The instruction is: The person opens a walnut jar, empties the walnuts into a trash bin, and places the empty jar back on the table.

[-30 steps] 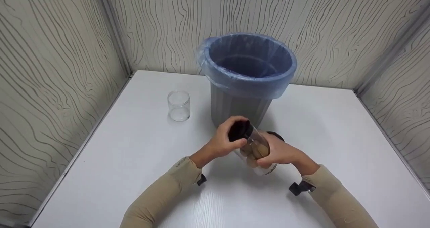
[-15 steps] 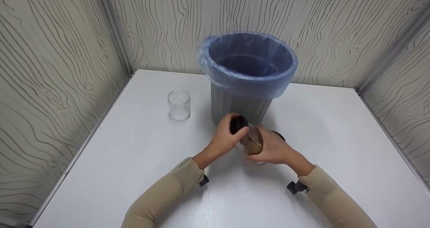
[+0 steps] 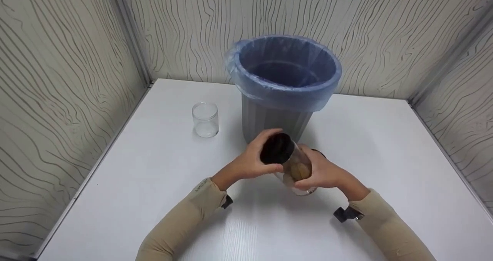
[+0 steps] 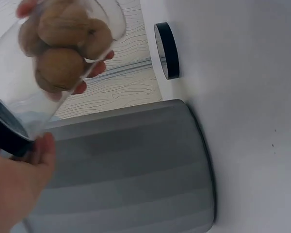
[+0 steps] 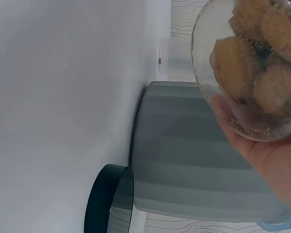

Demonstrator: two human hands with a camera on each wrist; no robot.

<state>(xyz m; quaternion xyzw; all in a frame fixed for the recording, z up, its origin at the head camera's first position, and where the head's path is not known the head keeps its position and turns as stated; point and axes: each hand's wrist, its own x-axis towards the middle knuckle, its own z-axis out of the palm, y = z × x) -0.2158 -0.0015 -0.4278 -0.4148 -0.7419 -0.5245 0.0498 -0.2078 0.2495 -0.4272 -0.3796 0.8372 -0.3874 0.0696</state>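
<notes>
Between my two hands is a clear jar (image 3: 294, 161) with a black lid (image 3: 276, 149), tilted so the lid points up and toward the left. Several walnuts (image 4: 61, 68) lie bunched at its bottom end. My left hand (image 3: 252, 159) grips the lid, thumb along its near side and fingers over the far side. Lower down, my right hand (image 3: 324, 170) holds the jar's body from the right. A second black lid (image 5: 101, 199) rests on the table close to the bin, mostly hidden behind my right hand in the head view.
Directly behind the jar stands a grey ribbed bin (image 3: 265, 118) lined with a blue plastic bag (image 3: 287, 97). An open clear jar (image 3: 205, 120) stands on the white table (image 3: 154, 168), left of the bin. Wood-patterned panels (image 3: 185, 30) enclose the table's back and sides.
Both hands keep hold of the jar, which has turned and tipped slightly between them. Its lid shows more fully now, and the left hand's grip on it has shifted. The bin stays put.
</notes>
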